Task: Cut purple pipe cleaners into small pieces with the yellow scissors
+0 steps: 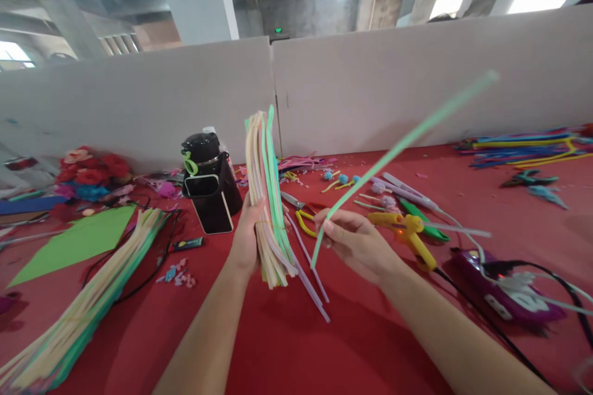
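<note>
My left hand [248,237] is wrapped round an upright bundle of pipe cleaners [264,179] in cream, pink, green and lilac. A couple of lilac stems [311,291] stick out below the bundle. Pinched between the thumb and fingers of my right hand [354,237] is a single light green pipe cleaner [393,151], which slants up to the right. Just behind my hands lie scissors [293,200] and yellow-handled pliers [304,222]. A yellow hot glue gun [407,231] rests to the right of my right hand.
A second pipe cleaner bundle [92,296] lies at left by a green sheet [78,241]. A phone [210,203] leans against a black bottle [201,148]. At right are a purple power strip [509,296], cables and colourful stems [523,147]. A white partition [393,86] stands behind.
</note>
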A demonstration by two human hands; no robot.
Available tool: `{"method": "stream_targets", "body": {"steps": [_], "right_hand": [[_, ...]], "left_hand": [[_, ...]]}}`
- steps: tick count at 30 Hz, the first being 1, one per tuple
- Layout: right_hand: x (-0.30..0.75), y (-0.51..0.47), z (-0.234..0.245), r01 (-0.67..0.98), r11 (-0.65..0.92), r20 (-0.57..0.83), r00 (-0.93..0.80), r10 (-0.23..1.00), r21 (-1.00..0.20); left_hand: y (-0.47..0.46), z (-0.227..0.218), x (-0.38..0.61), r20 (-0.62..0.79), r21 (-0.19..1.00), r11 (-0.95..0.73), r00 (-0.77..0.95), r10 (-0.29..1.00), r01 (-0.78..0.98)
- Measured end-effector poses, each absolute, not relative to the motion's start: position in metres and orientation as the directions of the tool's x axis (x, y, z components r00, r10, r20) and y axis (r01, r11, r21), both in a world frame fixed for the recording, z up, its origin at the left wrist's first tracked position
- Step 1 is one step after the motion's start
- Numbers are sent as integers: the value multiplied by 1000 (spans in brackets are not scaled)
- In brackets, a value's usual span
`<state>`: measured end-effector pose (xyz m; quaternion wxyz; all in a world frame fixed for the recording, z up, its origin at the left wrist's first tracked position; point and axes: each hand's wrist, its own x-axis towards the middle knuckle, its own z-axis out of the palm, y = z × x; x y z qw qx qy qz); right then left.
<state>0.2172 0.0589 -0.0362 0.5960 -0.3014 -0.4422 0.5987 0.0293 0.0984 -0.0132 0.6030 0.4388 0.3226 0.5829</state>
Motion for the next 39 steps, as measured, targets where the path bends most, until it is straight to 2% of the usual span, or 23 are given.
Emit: {"method": "stream_targets", "body": {"steps": [3,6,10,15,20,25,29,32,39], "right_hand": [[220,61,-34,-445,204,225,6,974,-872],[221,61,-32,-375,347,323,127,938,-859],[224,57,-25,-178,504,454,259,852,-845],[229,53,-18,73,550,543,313,779,-832],[228,53,-21,205,535,571,222,790,-820],[228,55,-24,184,545,569,128,812,-818],[234,57,-23,239,537,577,150,803,-809],[236,57,-24,272,537,579,105,808,-799],[224,52,-27,140,508,516,23,856,-850]], "left_hand": [[96,-18,35,104,923,-26,184,977,-384],[91,-22,43,91,932,12,269,959,-361],[85,-24,53,66,936,78,387,920,-345],[83,-27,59,76,931,88,426,901,-354],[85,-30,59,91,944,62,435,896,-325],[86,-32,60,112,954,24,431,896,-297],[86,-31,61,106,963,16,432,895,-270],[85,-29,62,110,967,7,444,889,-253],[83,-28,63,129,962,-4,443,887,-273]]}}
